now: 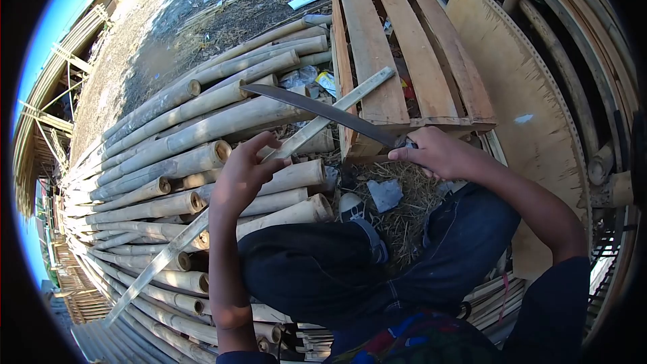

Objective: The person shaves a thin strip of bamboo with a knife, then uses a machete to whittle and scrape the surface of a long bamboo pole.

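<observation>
The left hand has its fingers and thumb closed around a long, flat strip, which passes up to the slatted wooden crate ahead of the hand and runs down to the left, over the bamboo poles. The right hand is clenched on the handle of a long knife; the blade points to the left and crosses the strip beyond the left hand. If the blade touches the strip or is only above it, I cannot tell. About the progress, the strip is in one long piece, its upper end looks squared, and I can see no notch or split in it; how much of its surface is already worked is not clear. A grey stone lies on the ground, nearer to the body than the crate. A yellow packet beside the crate seems printed, but it is too small for reading, and no brand or label is legible elsewhere.
</observation>
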`<action>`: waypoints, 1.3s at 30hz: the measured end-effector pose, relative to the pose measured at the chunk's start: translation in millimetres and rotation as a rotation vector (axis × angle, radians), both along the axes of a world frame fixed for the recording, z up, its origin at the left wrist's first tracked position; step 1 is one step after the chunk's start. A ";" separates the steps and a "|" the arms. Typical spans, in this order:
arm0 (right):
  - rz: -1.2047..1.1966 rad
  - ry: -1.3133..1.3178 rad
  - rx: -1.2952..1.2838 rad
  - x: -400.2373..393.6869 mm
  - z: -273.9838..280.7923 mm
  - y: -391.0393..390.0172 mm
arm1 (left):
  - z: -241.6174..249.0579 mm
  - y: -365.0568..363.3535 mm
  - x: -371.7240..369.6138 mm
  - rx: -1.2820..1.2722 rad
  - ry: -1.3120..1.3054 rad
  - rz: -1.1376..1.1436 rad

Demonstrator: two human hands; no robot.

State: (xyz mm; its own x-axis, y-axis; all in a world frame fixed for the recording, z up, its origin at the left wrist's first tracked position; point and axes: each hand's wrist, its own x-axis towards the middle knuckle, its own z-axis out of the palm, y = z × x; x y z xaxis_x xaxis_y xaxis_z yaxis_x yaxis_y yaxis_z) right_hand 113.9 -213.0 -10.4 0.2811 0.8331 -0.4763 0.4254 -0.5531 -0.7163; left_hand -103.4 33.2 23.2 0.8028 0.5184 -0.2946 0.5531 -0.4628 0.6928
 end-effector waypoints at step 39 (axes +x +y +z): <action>-0.254 0.113 -0.099 7.2 7.7 -12.2 | 4.4 -9.2 12.5 0.036 0.010 -0.057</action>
